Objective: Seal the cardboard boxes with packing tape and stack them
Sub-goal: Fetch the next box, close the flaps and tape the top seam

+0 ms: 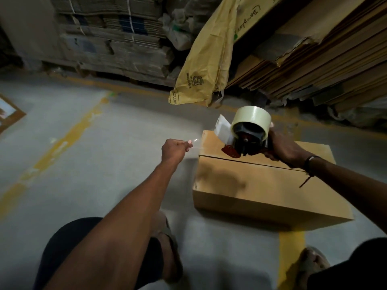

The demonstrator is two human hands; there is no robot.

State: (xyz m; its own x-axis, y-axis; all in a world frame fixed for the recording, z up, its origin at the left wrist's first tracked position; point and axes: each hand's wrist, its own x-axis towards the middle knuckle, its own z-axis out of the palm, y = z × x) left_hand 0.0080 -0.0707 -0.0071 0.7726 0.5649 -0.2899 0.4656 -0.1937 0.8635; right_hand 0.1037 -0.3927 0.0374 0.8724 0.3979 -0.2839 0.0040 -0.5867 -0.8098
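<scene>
Box [261, 183] sits under dispenser [245, 141] gripped by right hand [282, 147].

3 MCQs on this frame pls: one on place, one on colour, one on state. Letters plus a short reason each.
1. Where is the tape dispenser?
A. on the floor
B. over the cardboard box's top
C. on the stacked sheets

2. What colour are the floor lines?
A. yellow
B. white
C. red

3. What is the state of the box's top seam?
A. taped along its length
B. flaps standing up
C. flaps shut, near stretch untaped

Key: 1 B, the right hand holds it above the cardboard box. 2 A, the painted stripes are yellow. 3 C, the slit shows bare while the left hand pinches the tape end off the box's edge.
</scene>
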